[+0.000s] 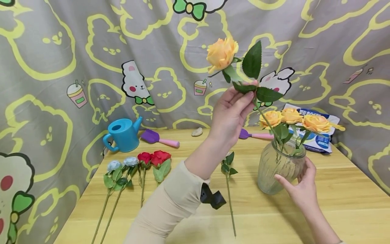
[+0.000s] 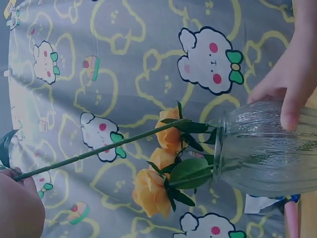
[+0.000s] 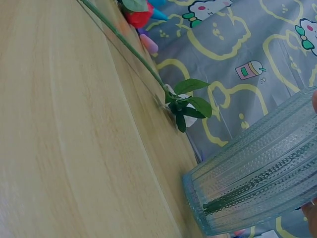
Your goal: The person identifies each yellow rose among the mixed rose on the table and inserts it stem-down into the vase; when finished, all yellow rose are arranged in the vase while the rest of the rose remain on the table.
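Note:
High over the table, my left hand (image 1: 230,115) pinches the stem of an artificial yellow rose (image 1: 223,54) just under its upper leaves. The bloom tips left, and its bare stem (image 2: 99,148) slants down toward the vase mouth; the lower end shows beside the blooms there. My right hand (image 1: 300,189) holds the ribbed clear glass vase (image 1: 280,169) from the right, thumb in front and fingers behind. Three yellow roses (image 1: 292,117) stand in the vase, their stems (image 3: 233,198) visible through the glass.
Blue roses (image 1: 122,164) and red roses (image 1: 155,157) lie at the left. A single leafy stem (image 1: 230,189) with a pale bloom lies mid-table. Behind are a blue watering can (image 1: 123,135), purple shovels with pink handles (image 1: 159,139), a stone (image 1: 197,131) and a white-blue packet (image 1: 320,142).

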### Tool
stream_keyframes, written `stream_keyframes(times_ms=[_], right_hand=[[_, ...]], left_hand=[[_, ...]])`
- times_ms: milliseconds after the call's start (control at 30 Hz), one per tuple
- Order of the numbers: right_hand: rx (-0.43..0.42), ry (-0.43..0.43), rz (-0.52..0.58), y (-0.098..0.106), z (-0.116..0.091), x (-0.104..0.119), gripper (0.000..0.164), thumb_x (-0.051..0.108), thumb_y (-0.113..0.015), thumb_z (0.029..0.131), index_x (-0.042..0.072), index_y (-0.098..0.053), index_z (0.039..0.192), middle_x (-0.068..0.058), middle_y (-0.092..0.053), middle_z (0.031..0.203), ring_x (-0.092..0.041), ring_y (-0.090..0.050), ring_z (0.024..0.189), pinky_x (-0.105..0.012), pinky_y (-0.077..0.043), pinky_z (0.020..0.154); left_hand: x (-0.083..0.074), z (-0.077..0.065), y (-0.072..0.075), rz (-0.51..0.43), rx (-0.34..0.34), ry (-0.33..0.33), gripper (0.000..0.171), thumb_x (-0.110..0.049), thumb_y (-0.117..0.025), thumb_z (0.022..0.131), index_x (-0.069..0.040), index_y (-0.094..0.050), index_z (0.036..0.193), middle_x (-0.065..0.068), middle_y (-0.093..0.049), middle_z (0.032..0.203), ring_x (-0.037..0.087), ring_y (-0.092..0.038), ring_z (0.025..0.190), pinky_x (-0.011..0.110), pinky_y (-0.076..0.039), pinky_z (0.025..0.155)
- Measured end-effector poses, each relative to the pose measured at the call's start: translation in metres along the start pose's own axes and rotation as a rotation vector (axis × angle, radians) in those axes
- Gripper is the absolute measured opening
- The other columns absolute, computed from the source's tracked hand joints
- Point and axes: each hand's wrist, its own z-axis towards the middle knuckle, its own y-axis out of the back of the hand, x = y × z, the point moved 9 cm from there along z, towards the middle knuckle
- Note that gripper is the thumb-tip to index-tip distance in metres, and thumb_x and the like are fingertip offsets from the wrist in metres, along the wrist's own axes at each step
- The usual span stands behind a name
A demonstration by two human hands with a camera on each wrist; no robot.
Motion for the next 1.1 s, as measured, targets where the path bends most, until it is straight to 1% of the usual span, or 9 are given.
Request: stream_keyframes(times_ms=[100, 200, 367, 500, 600, 733, 833, 933, 1100], right_hand=[[-0.001, 0.002, 0.001, 0.000, 0.000, 0.000, 0.100, -0.015, -0.071, 0.066, 0.018, -0.013, 0.141, -0.011, -0.032, 0.134, -0.010, -0.032, 0.122, -0.014, -0.023, 0.101], [-0.011, -0.002, 0.005, 0.002, -0.002, -0.001, 0.101, -0.016, -0.071, 0.065, 0.018, -0.013, 0.140, -0.009, -0.033, 0.133, -0.010, -0.033, 0.121, -0.014, -0.024, 0.101], [-0.027, -0.009, 0.016, 0.005, -0.003, -0.002, 0.102, -0.018, -0.070, 0.063, 0.018, -0.014, 0.140, -0.009, -0.033, 0.134, -0.011, -0.033, 0.121, -0.015, -0.024, 0.101], [-0.022, -0.011, 0.010, 0.004, -0.003, -0.002, 0.101, -0.017, -0.071, 0.064, 0.018, -0.014, 0.140, -0.011, -0.032, 0.135, -0.012, -0.032, 0.123, -0.016, -0.023, 0.102], [-0.021, -0.003, 0.010, 0.003, -0.002, -0.002, 0.101, -0.018, -0.071, 0.063, 0.017, -0.014, 0.140, -0.012, -0.032, 0.135, -0.012, -0.032, 0.123, -0.015, -0.024, 0.102], [-0.021, 0.022, 0.025, 0.002, -0.002, 0.000, 0.102, -0.019, -0.070, 0.063, 0.017, -0.015, 0.140, -0.011, -0.032, 0.135, -0.012, -0.033, 0.123, -0.015, -0.024, 0.101], [-0.021, 0.039, 0.044, 0.001, -0.002, 0.002, 0.101, -0.020, -0.069, 0.063, 0.017, -0.015, 0.140, -0.010, -0.033, 0.134, -0.012, -0.033, 0.122, -0.015, -0.025, 0.101], [-0.022, 0.058, 0.063, 0.000, -0.001, 0.003, 0.099, -0.021, -0.068, 0.064, 0.016, -0.017, 0.139, -0.009, -0.034, 0.133, -0.012, -0.034, 0.121, -0.014, -0.026, 0.100], [-0.021, 0.073, 0.069, -0.001, -0.001, 0.005, 0.096, -0.020, -0.068, 0.064, 0.015, -0.018, 0.139, -0.011, -0.034, 0.132, -0.013, -0.034, 0.121, -0.015, -0.026, 0.100]], left_hand=[[0.002, 0.006, -0.004, 0.007, 0.031, -0.035, 0.025, 0.013, -0.049, 0.085, 0.015, -0.049, 0.111, 0.022, -0.056, 0.115, 0.021, -0.059, 0.101, 0.030, -0.047, 0.086], [0.016, 0.010, 0.000, 0.017, 0.048, -0.035, 0.028, 0.013, -0.049, 0.086, 0.016, -0.046, 0.113, 0.021, -0.055, 0.116, 0.019, -0.059, 0.100, 0.030, -0.047, 0.086], [0.054, 0.007, 0.013, 0.054, 0.035, 0.043, 0.028, 0.013, -0.051, 0.085, 0.015, -0.047, 0.112, 0.020, -0.058, 0.112, 0.020, -0.061, 0.097, 0.031, -0.048, 0.085], [0.081, 0.002, 0.022, 0.097, 0.020, 0.105, 0.028, 0.015, -0.053, 0.082, 0.015, -0.050, 0.110, 0.024, -0.057, 0.111, 0.021, -0.062, 0.095, 0.031, -0.049, 0.082], [0.098, -0.002, 0.026, 0.180, 0.004, 0.150, 0.025, 0.012, -0.057, 0.081, 0.014, -0.055, 0.106, 0.024, -0.060, 0.104, 0.016, -0.064, 0.081, 0.029, -0.052, 0.074], [0.116, -0.007, 0.028, 0.305, -0.020, 0.202, 0.019, 0.009, -0.063, 0.079, 0.013, -0.060, 0.097, 0.022, -0.065, 0.092, 0.008, -0.060, 0.065, 0.028, -0.053, 0.067], [0.124, -0.010, 0.027, 0.360, -0.007, 0.230, 0.017, 0.008, -0.064, 0.077, 0.010, -0.063, 0.094, 0.021, -0.065, 0.090, 0.007, -0.060, 0.068, 0.026, -0.053, 0.069], [0.131, -0.012, 0.029, 0.432, -0.002, 0.279, 0.019, 0.005, -0.067, 0.076, 0.005, -0.065, 0.095, 0.014, -0.067, 0.089, 0.007, -0.062, 0.074, 0.022, -0.051, 0.069], [0.139, -0.012, 0.037, 0.566, -0.036, 0.338, 0.026, 0.001, -0.068, 0.076, -0.004, -0.067, 0.102, 0.005, -0.068, 0.093, 0.007, -0.062, 0.082, 0.019, -0.050, 0.070]])
